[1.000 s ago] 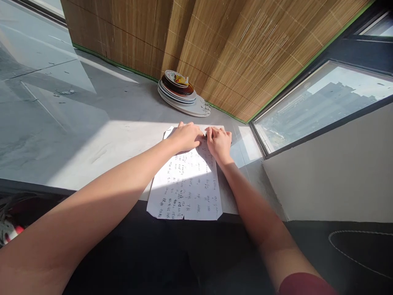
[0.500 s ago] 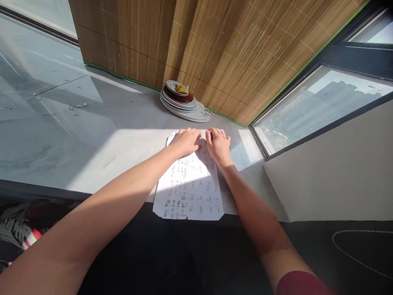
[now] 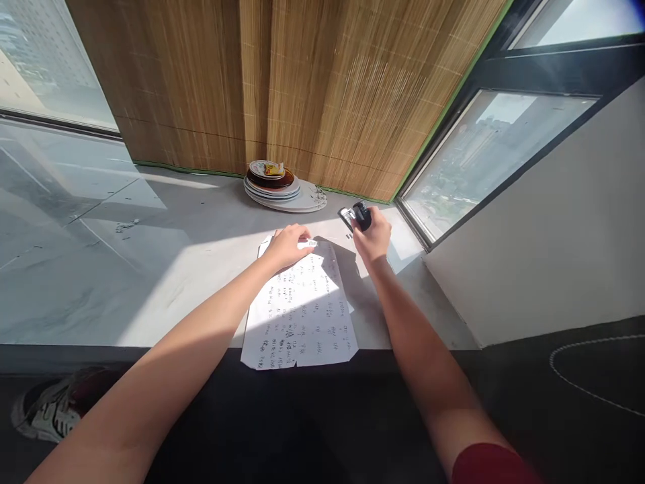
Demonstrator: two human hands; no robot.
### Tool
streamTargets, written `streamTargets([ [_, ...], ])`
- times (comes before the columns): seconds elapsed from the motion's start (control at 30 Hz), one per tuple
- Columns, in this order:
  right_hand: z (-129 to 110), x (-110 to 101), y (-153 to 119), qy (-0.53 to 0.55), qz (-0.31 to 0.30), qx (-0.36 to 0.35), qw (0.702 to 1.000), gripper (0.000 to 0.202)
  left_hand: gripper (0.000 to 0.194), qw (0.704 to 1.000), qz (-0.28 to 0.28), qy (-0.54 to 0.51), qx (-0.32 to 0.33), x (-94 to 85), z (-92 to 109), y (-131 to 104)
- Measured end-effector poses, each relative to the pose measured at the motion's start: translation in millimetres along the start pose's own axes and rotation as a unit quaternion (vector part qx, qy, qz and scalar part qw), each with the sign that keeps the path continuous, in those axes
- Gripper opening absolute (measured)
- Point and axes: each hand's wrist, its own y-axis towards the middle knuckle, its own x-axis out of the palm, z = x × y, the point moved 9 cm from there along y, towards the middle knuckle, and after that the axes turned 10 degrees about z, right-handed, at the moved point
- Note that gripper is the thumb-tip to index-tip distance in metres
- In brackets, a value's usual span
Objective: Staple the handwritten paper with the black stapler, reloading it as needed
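Observation:
My left hand [image 3: 288,247] grips the top edge of the handwritten sheets of paper [image 3: 297,323], with fingers and thumb closed around it. The sheets lie on the pale ledge, their near end slightly over its front edge; several corners look cut off. Beyond the top right of the paper, my right hand [image 3: 373,235] is closed around a black and silver stapler [image 3: 361,215], partly hidden by the fingers. Tiny dark bits like staples [image 3: 349,236] lie just below it.
A stack of plates [image 3: 277,196] with a yellow packet on top stands against the bamboo blind [image 3: 302,94]. More small bits [image 3: 127,226] are scattered at left on the marble-look ledge [image 3: 166,235]. A window [image 3: 484,154] and white wall [image 3: 544,235] bound the right side.
My right hand has moved from the top of the paper to the right and now holds the stapler out. My left hand stays on the paper's top edge. The camera view has shifted.

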Motion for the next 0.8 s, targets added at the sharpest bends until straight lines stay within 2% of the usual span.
streamTargets([
  [0.03, -10, 2, -6, 0.031, -0.008, 0.009, 0.999, 0.01, 0.02, 0.999, 0.009, -0.046, -0.024, -1.7, -5, 2],
  [0.13, -48, 22, -34, 0.098, -0.105, -0.002, 0.99, 0.017, 0.017, 0.971, 0.068, -0.202, -0.111, -12.9, -23, 9],
  [0.2, -73, 37, -58, 0.124, -0.176, -0.025, 0.976, 0.021, 0.01, 0.928, 0.133, -0.304, -0.17, -25.5, -37, 12],
  [0.27, -92, 50, -80, 0.134, -0.234, -0.045, 0.962, 0.022, 0.005, 0.871, 0.186, -0.396, -0.222, -37.2, -49, 12],
  [0.33, -104, 58, -95, 0.12, -0.269, -0.068, 0.953, 0.023, 0.002, 0.82, 0.211, -0.471, -0.247, -48.1, -53, 11],
  [0.4, -108, 62, -102, 0.098, -0.293, -0.082, 0.948, 0.023, 0.01, 0.783, 0.224, -0.527, -0.243, -61.4, -51, 8],
  [0.47, -102, 61, -104, 0.085, -0.313, -0.079, 0.943, 0.022, 0.031, 0.758, 0.23, -0.569, -0.218, -75.9, -45, 5],
  [0.57, -78, 49, -100, 0.07, -0.325, -0.066, 0.941, 0.02, 0.055, 0.734, 0.214, -0.615, -0.195, -88.4, -38, 0],
  [0.7, -28, 19, -84, 0.069, -0.308, -0.03, 0.949, 0.014, 0.065, 0.7, 0.19, -0.652, -0.22, -86.5, -39, -5],
  [0.8, 4, 2, -66, 0.099, -0.286, 0.009, 0.953, 0.02, 0.066, 0.692, 0.175, -0.661, -0.232, -82.3, -40, -4],
])
